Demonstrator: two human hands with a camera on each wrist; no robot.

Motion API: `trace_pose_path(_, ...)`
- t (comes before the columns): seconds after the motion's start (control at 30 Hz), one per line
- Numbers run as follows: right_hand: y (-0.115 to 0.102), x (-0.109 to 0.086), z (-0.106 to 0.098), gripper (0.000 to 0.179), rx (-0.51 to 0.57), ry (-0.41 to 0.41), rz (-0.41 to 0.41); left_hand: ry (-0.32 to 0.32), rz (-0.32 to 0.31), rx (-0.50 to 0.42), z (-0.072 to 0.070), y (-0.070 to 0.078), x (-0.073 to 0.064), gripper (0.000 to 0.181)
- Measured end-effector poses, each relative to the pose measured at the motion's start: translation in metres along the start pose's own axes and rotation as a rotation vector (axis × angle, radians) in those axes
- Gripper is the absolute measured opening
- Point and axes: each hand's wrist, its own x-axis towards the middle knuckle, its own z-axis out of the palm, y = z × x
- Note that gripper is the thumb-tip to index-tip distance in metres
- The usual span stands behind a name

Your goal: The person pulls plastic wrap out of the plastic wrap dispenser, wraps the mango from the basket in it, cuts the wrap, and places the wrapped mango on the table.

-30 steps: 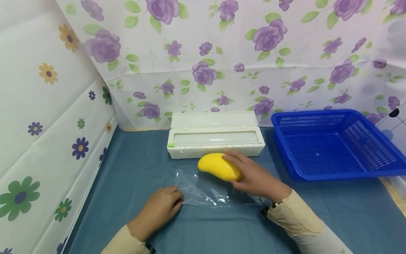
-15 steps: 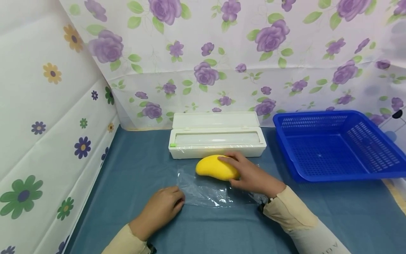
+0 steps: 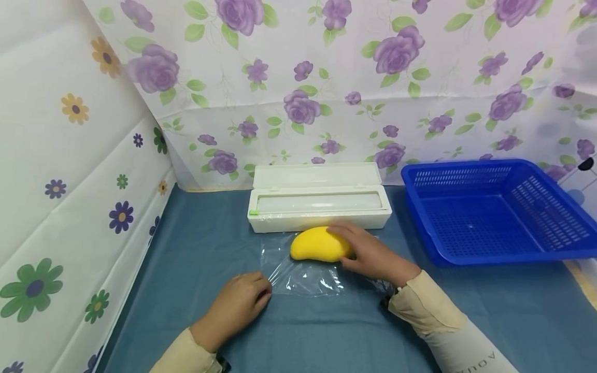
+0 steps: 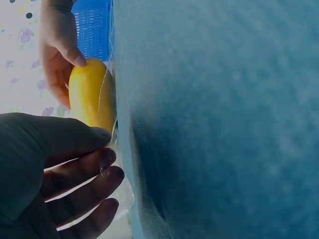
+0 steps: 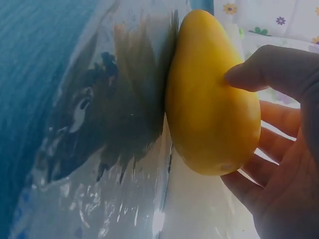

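A yellow mango (image 3: 317, 244) lies lengthwise over a sheet of clear plastic wrap (image 3: 308, 282) on the blue cloth. My right hand (image 3: 373, 255) grips the mango's right end; in the right wrist view the thumb (image 5: 249, 74) presses one side and the fingers curl behind. At the sheet's near left corner, my left hand (image 3: 235, 305) pinches the wrap between thumb and fingertips, with creases running from there toward the mango. The left wrist view shows the film's thin edge rising from the left thumb tip (image 4: 102, 134) across the mango.
Just behind the mango stands a white plastic wrap dispenser (image 3: 319, 223), its lid raised and a roll inside. A blue plastic basket (image 3: 513, 256) sits at the right. Flowered sheets (image 3: 261, 134) hang at the back and left.
The mango has turned to lie more level, and its left end has shifted slightly. The wrap's near edge has drawn back a little, and creases have tightened from the left hand. The left hand stays put.
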Motion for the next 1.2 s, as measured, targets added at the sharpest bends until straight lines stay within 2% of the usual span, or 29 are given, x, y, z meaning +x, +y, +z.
trace_pose_path(0.23, -0.001, -0.001, -0.004, 0.077, -0.017, 0.038, -0.019, 0.007, 0.008, -0.010, 0.000, 0.000, 0.001, 0.013)
trace_pose_path(0.5, 0.001, -0.015, -0.015, 0.077, -0.022, 0.087, 0.015, 0.019, 0.012, -0.010, -0.001, 0.001, 0.002, 0.012)
trace_pose_path(0.73, 0.007, -0.036, -0.027, 0.066, -0.064, 0.070, 0.092, -0.013, -0.010, -0.002, -0.002, 0.002, 0.002, 0.010)
trace_pose_path(0.97, 0.014, -0.050, -0.031, 0.058, -0.152, 0.025, 0.100, -0.014, -0.016, 0.007, -0.003, 0.003, 0.003, 0.009)
trace_pose_path(1.2, 0.017, -0.064, -0.027, 0.054, -0.163, -0.024, 0.108, -0.015, -0.017, 0.001, -0.003, 0.003, 0.003, 0.010)
